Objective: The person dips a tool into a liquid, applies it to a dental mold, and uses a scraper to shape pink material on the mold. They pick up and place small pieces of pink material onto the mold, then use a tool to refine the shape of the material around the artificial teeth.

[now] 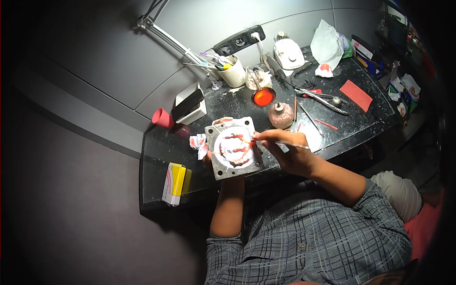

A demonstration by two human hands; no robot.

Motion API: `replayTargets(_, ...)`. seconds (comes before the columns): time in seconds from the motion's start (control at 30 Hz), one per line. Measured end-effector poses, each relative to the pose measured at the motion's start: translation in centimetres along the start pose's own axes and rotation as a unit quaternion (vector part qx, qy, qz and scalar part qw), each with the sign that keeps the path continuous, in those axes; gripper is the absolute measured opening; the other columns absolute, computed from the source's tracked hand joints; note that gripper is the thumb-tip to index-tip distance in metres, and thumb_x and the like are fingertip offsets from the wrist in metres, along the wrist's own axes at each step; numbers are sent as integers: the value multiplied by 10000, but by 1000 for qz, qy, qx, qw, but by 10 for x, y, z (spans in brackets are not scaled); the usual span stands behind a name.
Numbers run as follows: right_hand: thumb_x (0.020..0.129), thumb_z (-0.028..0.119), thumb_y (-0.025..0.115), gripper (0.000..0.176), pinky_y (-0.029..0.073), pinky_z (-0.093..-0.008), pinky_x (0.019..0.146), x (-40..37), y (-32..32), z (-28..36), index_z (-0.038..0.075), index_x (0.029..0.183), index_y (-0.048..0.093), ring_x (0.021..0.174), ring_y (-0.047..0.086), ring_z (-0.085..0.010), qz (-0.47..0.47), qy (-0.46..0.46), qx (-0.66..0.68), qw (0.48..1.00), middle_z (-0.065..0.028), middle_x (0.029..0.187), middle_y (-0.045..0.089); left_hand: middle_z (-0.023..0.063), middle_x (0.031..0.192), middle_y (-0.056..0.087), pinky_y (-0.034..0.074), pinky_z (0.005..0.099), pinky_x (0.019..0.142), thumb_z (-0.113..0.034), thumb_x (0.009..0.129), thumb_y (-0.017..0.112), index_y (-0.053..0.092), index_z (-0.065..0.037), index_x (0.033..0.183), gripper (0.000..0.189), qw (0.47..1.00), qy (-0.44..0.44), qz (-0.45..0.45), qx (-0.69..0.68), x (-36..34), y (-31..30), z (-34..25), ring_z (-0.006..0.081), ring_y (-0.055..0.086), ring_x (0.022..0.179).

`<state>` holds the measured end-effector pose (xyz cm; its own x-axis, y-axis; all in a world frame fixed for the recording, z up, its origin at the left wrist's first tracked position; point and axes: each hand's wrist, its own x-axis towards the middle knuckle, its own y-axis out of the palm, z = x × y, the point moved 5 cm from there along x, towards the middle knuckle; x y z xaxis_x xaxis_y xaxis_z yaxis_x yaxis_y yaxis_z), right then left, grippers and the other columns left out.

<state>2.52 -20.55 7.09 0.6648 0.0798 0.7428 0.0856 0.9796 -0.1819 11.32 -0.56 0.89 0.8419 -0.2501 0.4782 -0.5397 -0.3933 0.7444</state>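
Note:
A square grey metal flask [218, 170] holds white plaster with red, arch-shaped wax in it. My left hand [208, 160] grips the flask from its left side and from below; most of its fingers are hidden under the metal. Above the flask's right edge, my right hand [289, 152] pinches a thin tool [293, 145], whose tip is near the red wax. Just left of the flask lie white and red plaster pieces [198, 143]. Behind it are a pan of red liquid [263, 97] and a glass bottle [280, 116] with pinkish contents.
A yellow-and-white box [174, 184] and a red cup [163, 118] are at the left. Pliers [325, 100], a red wax sheet [356, 95] and a metal instrument [311, 120] lie at the right. A tool cup [232, 71] and white device [289, 53] stand behind.

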Motion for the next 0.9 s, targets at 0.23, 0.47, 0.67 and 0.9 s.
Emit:
replayTargets(0.23, 919, -31, 757, 227, 618, -370, 920, 3, 1, 4, 6, 1141, 728, 1063, 766, -315, 16, -79, 0, 997, -158, 1125, 773, 254, 1515, 506, 485, 611, 1149, -589, 670, 839, 380, -7, 1563, 1161, 1000, 3, -19, 18, 0, -3, 2, 453, 552, 1382)
replayTargets(0.47, 913, -44, 755, 216, 618, -379, 931, 1, 3, 3, -17, 1124, 718, 1070, 768, -322, 15, -80, -1, 997, -170, 1136, 772, 279, 1538, 485, 469, 623, 1161, -552, 657, 844, 379, 0, 1562, 1158, 999, -9, 46, -14, 4, -4, 6, 472, 531, 1399)
replayTargets(0.67, 913, -56, 748, 209, 625, -373, 912, 1, 5, 3, -22, 1116, 712, 1063, 770, -326, 11, -76, -9, 997, -180, 1137, 770, 251, 1520, 498, 466, 632, 1164, -519, 669, 822, 390, -10, 1556, 1110, 996, -12, 74, -46, 3, 0, 5, 469, 536, 1394)
replayTargets(0.9, 940, -54, 730, 174, 625, -362, 901, -2, 6, 0, -30, 1108, 696, 1045, 774, -322, 5, -82, -15, 997, -193, 1135, 767, 263, 1474, 515, 483, 688, 1088, -642, 723, 818, 480, -47, 1494, 1031, 999, 8, -39, 23, -2, 10, 7, 472, 533, 1362)
